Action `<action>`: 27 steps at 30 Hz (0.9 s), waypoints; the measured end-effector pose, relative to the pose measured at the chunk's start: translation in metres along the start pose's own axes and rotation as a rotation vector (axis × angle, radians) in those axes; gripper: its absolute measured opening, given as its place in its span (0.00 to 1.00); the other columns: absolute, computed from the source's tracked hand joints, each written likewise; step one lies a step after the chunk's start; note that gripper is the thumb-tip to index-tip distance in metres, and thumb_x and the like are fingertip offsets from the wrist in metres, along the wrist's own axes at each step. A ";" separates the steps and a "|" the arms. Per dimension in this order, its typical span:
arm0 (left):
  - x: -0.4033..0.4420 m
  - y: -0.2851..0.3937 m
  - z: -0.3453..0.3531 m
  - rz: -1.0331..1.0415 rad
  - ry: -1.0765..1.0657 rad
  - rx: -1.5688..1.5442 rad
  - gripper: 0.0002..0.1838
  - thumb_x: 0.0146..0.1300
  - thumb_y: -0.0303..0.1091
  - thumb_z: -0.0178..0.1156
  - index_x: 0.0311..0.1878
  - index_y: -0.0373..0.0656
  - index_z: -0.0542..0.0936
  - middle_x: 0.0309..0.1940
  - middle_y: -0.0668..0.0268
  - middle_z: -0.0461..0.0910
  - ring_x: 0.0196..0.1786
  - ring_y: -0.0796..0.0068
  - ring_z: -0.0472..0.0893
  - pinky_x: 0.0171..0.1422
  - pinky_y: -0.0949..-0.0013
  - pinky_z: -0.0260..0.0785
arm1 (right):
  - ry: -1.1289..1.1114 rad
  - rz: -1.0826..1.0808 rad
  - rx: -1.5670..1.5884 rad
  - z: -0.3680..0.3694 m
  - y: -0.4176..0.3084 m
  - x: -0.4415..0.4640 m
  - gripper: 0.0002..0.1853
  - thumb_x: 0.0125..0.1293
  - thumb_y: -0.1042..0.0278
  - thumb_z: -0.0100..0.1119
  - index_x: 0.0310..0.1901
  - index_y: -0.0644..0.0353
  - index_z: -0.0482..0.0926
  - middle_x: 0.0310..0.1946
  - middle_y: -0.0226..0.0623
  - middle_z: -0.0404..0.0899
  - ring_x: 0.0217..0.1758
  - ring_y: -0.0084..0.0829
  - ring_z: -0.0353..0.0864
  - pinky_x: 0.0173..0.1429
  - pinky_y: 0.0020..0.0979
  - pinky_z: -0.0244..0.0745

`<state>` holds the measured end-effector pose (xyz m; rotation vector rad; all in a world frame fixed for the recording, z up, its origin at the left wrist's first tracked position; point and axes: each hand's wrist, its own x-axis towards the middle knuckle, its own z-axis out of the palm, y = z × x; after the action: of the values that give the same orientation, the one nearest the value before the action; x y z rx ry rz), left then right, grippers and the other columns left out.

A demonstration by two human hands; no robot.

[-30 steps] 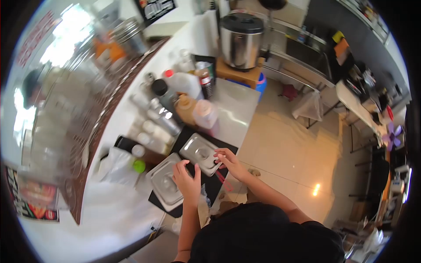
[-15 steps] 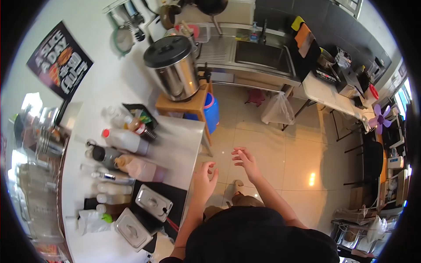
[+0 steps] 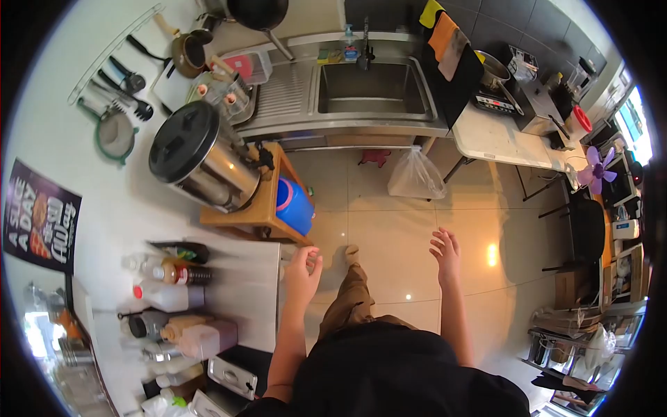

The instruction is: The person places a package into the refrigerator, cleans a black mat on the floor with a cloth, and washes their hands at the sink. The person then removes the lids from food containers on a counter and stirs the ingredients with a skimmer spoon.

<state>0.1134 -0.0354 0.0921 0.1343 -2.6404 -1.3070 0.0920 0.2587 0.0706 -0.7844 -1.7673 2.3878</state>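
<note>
My left hand (image 3: 303, 273) hangs in the air beside the edge of the steel counter (image 3: 253, 285), fingers loosely curled and apart, holding nothing. Out to the right, my right hand (image 3: 447, 251) is above the tiled floor (image 3: 389, 222) with its fingers spread and nothing in them. Nearest to my left hand, past the counter's end, stands a wooden stool (image 3: 278, 187). It bears a large steel urn (image 3: 215, 160) with a black lid, and a blue container (image 3: 295, 208) sits underneath.
Ahead is a steel sink (image 3: 372, 90) with a soap bottle (image 3: 349, 43). A plastic bag (image 3: 415, 175) hangs below its right end. To the right, a white table (image 3: 486, 135) carries an induction cooker (image 3: 495, 102). Several bottles, including a red-capped jug (image 3: 167, 295), crowd the left counter.
I have stepped forward, so the sink, stool and urn appear nearer. My hands have moved farther apart, and one leg is now stretched ahead.
</note>
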 end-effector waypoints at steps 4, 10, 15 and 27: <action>0.063 -0.007 0.031 0.049 -0.077 -0.048 0.09 0.51 0.30 0.55 0.36 0.41 0.71 0.28 0.63 0.73 0.24 0.70 0.71 0.30 0.70 0.65 | -0.086 0.018 -0.017 0.028 -0.002 0.046 0.14 0.61 0.59 0.45 0.45 0.55 0.68 0.38 0.30 0.71 0.38 0.22 0.70 0.41 0.24 0.65; 0.178 0.002 0.072 0.137 -0.233 -0.083 0.09 0.51 0.31 0.54 0.36 0.41 0.71 0.29 0.64 0.73 0.25 0.70 0.72 0.31 0.69 0.65 | -0.088 0.052 -0.050 0.086 -0.020 0.121 0.13 0.61 0.60 0.44 0.44 0.55 0.68 0.38 0.30 0.71 0.38 0.22 0.70 0.41 0.24 0.66; 0.247 0.013 0.096 0.190 -0.339 -0.033 0.09 0.51 0.31 0.54 0.36 0.42 0.71 0.30 0.63 0.73 0.25 0.70 0.73 0.30 0.70 0.65 | -0.049 0.098 -0.021 0.100 -0.021 0.157 0.11 0.61 0.62 0.44 0.44 0.55 0.68 0.38 0.30 0.71 0.38 0.22 0.70 0.40 0.24 0.66; 0.254 -0.094 0.245 -0.067 -0.559 -0.158 0.04 0.49 0.27 0.55 0.30 0.39 0.74 0.25 0.64 0.75 0.24 0.74 0.73 0.29 0.73 0.66 | -0.157 0.324 -0.193 0.067 0.117 0.269 0.14 0.56 0.66 0.50 0.45 0.56 0.67 0.40 0.32 0.71 0.35 0.23 0.72 0.35 0.23 0.68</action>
<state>-0.1872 0.0559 -0.0940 -0.1973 -2.9709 -1.7861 -0.1431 0.2541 -0.1178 -1.0003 -2.1017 2.5645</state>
